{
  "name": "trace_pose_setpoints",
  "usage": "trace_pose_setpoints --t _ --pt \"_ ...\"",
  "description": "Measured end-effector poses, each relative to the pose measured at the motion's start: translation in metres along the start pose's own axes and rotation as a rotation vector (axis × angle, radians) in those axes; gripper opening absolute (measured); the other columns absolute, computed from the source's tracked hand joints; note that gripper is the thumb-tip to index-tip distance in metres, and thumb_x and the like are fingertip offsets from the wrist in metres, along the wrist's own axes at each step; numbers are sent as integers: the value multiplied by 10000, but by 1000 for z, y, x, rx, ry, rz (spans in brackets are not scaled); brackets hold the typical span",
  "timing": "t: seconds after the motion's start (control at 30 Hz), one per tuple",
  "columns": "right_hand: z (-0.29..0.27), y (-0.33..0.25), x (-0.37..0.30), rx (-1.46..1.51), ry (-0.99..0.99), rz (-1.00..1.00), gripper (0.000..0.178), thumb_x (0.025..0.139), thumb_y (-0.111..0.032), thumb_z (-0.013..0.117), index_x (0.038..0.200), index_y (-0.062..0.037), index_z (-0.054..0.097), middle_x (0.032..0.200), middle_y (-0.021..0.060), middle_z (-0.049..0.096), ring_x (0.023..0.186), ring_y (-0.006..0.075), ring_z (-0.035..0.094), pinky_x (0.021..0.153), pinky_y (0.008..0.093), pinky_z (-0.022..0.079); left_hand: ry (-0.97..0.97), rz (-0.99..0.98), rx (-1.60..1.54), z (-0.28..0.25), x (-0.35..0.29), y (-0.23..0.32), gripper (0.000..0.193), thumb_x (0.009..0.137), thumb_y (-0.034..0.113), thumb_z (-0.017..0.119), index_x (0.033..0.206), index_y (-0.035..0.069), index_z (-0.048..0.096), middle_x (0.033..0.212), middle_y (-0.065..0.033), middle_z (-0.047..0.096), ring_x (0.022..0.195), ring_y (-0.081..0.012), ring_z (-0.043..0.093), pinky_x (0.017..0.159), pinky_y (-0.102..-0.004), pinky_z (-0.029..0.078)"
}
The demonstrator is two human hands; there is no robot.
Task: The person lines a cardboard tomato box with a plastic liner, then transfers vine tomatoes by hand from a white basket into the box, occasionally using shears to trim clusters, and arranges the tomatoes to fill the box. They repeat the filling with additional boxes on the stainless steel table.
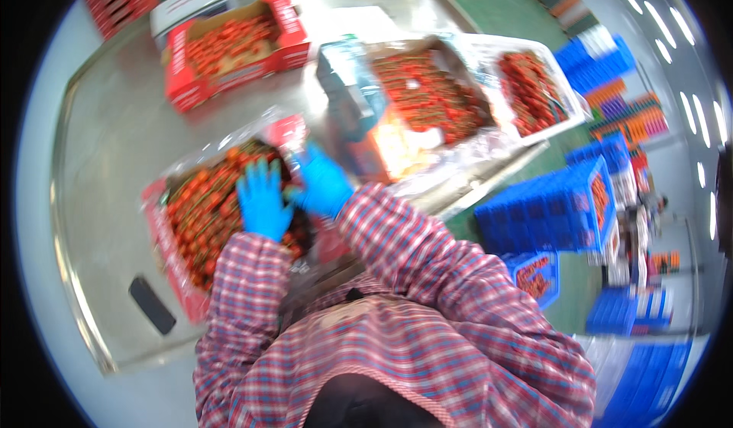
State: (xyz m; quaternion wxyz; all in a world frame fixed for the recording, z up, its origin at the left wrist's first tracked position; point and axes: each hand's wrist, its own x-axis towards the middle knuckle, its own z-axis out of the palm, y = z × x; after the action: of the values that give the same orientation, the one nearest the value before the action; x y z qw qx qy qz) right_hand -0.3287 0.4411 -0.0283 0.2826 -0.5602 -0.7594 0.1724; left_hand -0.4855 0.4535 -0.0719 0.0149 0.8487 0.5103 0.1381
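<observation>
Blue gloves cover both of my hands. My left hand (263, 201) lies flat with fingers spread on vine cherry tomatoes (200, 218), which fill a red cardboard box (162, 233) lined with clear plastic. At the box's right side is my right hand (324, 182), slightly blurred, its fingers stretched out and its thumb apart toward the left hand. It is close to the clear plastic and the red flap (285, 132); whether it touches them is hard to tell. Part of the tomatoes is hidden under my left hand and forearm.
A second red box (183, 69) of tomatoes stands far left on the metal table (103, 153). Right of my hands are a lined carton (347, 84) and a white foam box (569, 96) of tomatoes. A dark flat object (152, 305) lies near left. Blue crates (534, 214) stand at right.
</observation>
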Motion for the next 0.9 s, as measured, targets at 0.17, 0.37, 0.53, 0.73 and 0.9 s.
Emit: trace_pose_setpoints --t 0.17,0.37,0.53,0.73,0.9 --pt "-118 18 -84 411 -608 -90 532 810 -271 637 1260 -45 465 1275 180 478 1159 317 473 986 393 377 -152 46 48 6 14 6 752 722 342 669 1357 88 358 1477 -201 116 1351 -420 94 1051 -573 142" --pt "-385 196 -159 535 -597 100 351 869 -193 597 1180 -36 557 1128 115 601 1063 188 544 915 317 427 -151 -10 -240 -1 32 13 600 772 164 633 1321 59 415 1465 -189 175 1349 -382 149 1073 -505 168" --pt "-524 464 -107 -25 -66 687 412 799 -231 619 1163 -44 569 1090 151 617 1005 219 598 861 335 475 280 -493 -289 -42 52 62 417 884 75 466 1295 11 432 1403 -156 331 1295 -288 305 1071 -391 241" --pt "-480 690 -42 -633 -136 967 678 727 -212 626 1333 -175 326 1252 161 465 1141 359 485 912 479 442 348 -405 -102 -86 117 228 400 906 91 431 1293 -9 422 1364 -138 397 1282 -260 331 1072 -381 244" --pt "-503 689 -42 -41 96 920 329 744 -24 615 1061 -65 537 1018 159 615 973 311 600 835 404 493 418 -444 -366 -110 152 311 406 914 99 411 1303 -13 404 1369 -129 393 1269 -256 353 1066 -385 258"
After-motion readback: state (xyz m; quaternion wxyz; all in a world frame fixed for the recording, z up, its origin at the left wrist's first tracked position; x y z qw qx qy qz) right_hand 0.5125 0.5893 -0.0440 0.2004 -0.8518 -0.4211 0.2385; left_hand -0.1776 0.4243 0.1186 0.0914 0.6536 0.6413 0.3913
